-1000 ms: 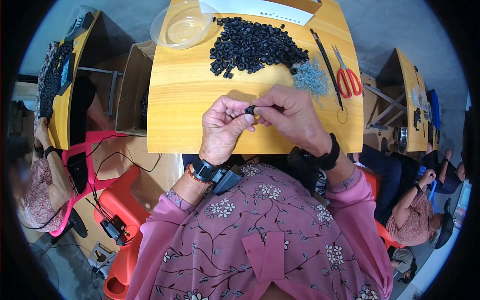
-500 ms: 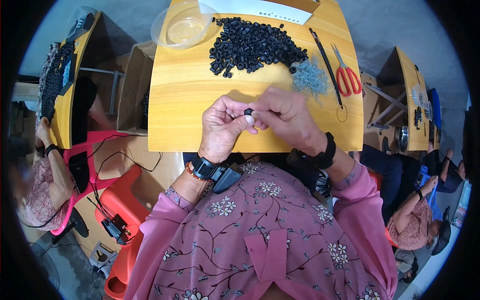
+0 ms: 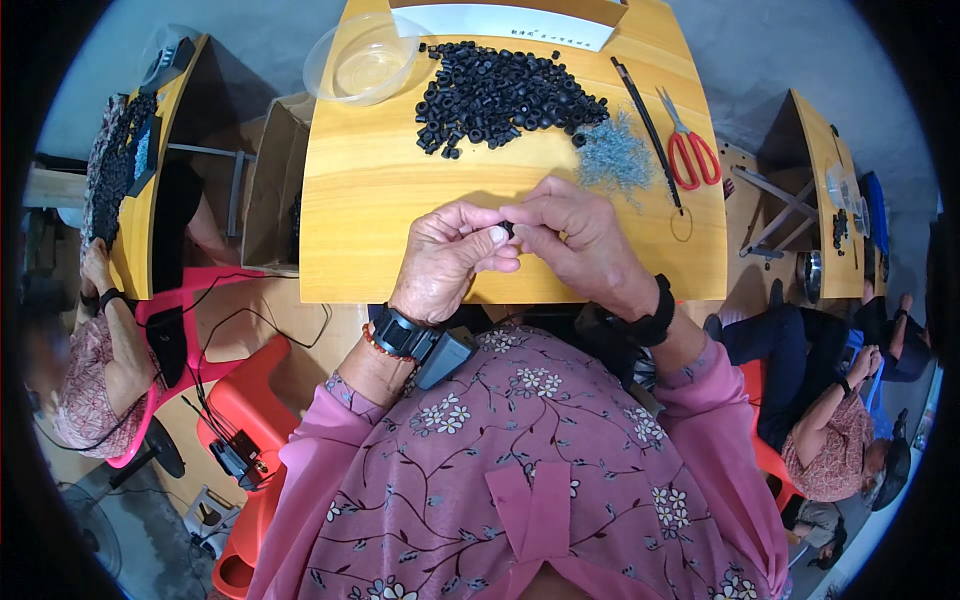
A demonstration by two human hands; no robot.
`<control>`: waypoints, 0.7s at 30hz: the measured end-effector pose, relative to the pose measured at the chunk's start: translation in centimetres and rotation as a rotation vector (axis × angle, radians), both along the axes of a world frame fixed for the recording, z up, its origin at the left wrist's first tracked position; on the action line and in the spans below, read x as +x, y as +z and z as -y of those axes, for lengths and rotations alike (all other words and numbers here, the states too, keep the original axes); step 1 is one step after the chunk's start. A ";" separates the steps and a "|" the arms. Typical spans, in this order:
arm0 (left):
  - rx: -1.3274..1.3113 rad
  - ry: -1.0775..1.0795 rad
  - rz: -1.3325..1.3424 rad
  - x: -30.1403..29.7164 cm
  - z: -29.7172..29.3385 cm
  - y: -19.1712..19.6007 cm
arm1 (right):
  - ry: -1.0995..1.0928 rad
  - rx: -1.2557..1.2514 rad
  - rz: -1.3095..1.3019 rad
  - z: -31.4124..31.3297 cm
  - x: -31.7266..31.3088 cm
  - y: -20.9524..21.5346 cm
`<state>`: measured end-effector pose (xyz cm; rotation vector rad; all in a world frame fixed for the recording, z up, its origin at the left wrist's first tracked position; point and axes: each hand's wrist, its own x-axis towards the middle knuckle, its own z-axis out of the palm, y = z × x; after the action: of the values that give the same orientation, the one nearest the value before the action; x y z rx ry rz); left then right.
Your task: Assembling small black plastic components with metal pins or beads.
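Note:
Over the near part of the wooden table (image 3: 370,220), my left hand (image 3: 446,252) pinches a small black cylindrical piece (image 3: 507,229) between thumb and fingertips. The fingers of my right hand (image 3: 572,238) are closed on the same piece from the other side, covering much of it. Beyond my hands lies a heap of similar small black pieces (image 3: 500,95), some showing a hole. Against its right end rests a pile of fine pale blue-grey bits (image 3: 615,158), too small to tell apart.
Right of the piles lie a thin black rod (image 3: 645,125) with a wire loop and red-handled scissors (image 3: 690,150). A clear plastic bowl (image 3: 365,65) and a white box (image 3: 510,25) stand at the back. A cardboard box (image 3: 272,190) is left of the table. Other people sit at tables either side.
Both hands remain together on the black piece, which has shifted slightly right and down and is more covered by the fingers. The view has moved a little.

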<state>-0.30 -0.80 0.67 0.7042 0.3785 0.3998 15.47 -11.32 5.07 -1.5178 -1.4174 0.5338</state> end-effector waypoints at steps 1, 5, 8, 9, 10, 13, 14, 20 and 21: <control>0.075 0.007 -0.039 0.1 0.1 0.3 | -0.003 0.007 0.021 0.1 0.0 0.2; 0.281 0.062 -0.085 0.5 0.5 0.8 | -0.021 -0.019 0.071 0.1 0.2 1.1; 0.383 0.106 -0.080 0.9 0.8 1.1 | -0.058 0.036 0.131 0.1 0.0 1.5; 0.383 0.105 -0.080 1.0 0.8 1.1 | -0.060 0.036 0.130 0.1 0.1 1.5; 0.412 0.110 -0.080 1.0 0.9 1.0 | -0.052 0.025 0.141 0.2 0.1 1.5; 0.419 0.107 -0.087 1.0 0.9 1.1 | -0.033 0.032 0.199 0.4 0.0 1.5; 0.397 0.099 -0.093 1.0 0.9 1.2 | -0.021 0.050 0.247 0.5 0.0 1.5; 0.068 0.014 -0.047 0.9 0.6 1.5 | 0.065 0.056 0.238 1.0 0.5 1.2; 0.068 0.013 -0.048 0.9 0.7 1.4 | 0.064 0.056 0.238 0.9 0.6 1.1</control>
<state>0.64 -1.45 2.09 0.7794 0.4161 0.4100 16.04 -12.23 6.19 -1.5332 -1.6533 0.3568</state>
